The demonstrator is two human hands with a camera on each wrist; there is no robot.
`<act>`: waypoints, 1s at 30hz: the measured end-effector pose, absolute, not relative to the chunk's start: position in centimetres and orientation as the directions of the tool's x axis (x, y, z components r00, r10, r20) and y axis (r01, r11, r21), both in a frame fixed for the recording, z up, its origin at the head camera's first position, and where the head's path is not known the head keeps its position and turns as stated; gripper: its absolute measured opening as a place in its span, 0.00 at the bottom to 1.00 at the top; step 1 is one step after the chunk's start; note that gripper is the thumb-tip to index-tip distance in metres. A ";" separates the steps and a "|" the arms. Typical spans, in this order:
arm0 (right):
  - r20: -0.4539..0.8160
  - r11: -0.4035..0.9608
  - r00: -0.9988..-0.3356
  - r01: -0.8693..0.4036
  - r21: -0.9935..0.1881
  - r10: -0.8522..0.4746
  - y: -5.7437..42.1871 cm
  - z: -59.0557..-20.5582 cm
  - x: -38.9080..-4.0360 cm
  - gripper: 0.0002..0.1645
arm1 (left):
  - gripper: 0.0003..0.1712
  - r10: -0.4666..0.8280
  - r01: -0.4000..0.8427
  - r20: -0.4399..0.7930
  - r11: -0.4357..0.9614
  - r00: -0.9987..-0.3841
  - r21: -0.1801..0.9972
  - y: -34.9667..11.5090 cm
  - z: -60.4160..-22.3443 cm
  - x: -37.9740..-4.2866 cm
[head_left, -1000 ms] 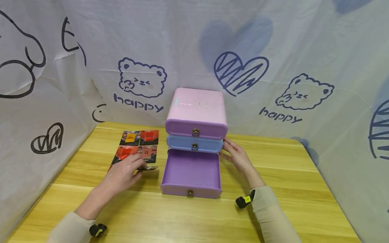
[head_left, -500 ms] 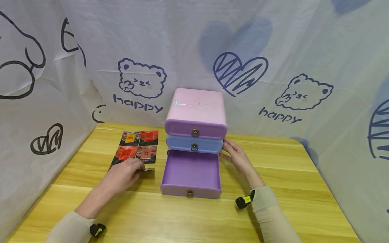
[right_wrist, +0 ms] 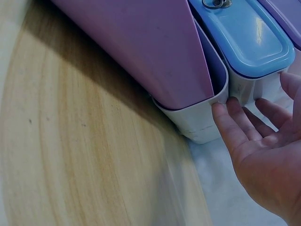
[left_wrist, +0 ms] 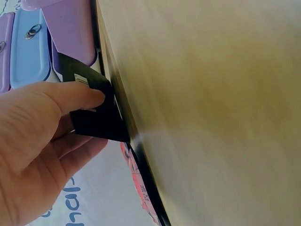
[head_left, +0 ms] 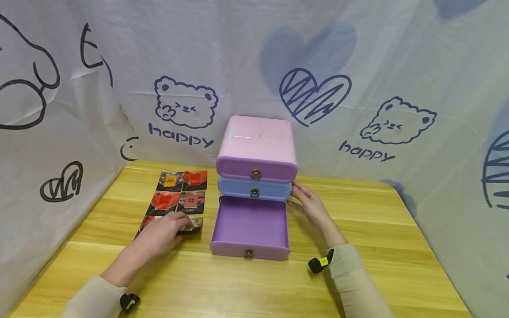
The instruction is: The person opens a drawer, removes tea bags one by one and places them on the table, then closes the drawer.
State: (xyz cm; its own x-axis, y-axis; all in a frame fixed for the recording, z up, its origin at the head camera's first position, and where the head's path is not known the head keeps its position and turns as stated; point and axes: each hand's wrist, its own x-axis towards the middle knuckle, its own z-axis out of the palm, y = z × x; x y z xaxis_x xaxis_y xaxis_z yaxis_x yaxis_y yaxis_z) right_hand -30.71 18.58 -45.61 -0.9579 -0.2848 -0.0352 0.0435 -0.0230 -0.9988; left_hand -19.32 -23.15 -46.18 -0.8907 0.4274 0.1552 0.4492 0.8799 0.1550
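With thumb and fingers my left hand (head_left: 161,232) pinches a flat packet (left_wrist: 101,115), its black back and small white label showing in the left wrist view. In the head view the packet's printed front faces up, close over the table at the near right of the other packets. Several flat red-and-black packets (head_left: 165,201) lie in two columns beside it. My right hand (head_left: 312,205) rests its fingertips on the right side of the drawer unit (head_left: 258,139). This unit has a pink top, a blue middle drawer (head_left: 238,186) and a pulled-out purple bottom drawer (head_left: 250,223) with nothing in it.
The wooden table (head_left: 262,287) runs under everything, its left edge beyond the packets. A white curtain (head_left: 246,57) with bear and heart drawings hangs close behind the drawer unit. Metal ring pulls (head_left: 248,253) stick out from the drawer fronts.
My left hand has lowered the packet slightly toward me and tilted it flatter, so its front shows beside the near left packet. The right hand has stayed at the drawer unit.
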 end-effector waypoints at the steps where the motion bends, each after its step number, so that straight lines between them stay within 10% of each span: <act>1: -0.036 -0.024 -0.958 0.044 -0.999 -0.283 18.6 -45.6 -30.7 0.34 | 0.18 0.423 0.443 0.147 0.882 -0.894 0.160 -23.1 -46.2 -19.3; 30: -0.037 -0.009 -0.961 0.041 -0.999 -0.274 18.6 -45.8 -30.8 0.34 | 0.22 0.419 0.418 0.048 0.880 -0.907 0.225 -23.3 -46.4 -19.4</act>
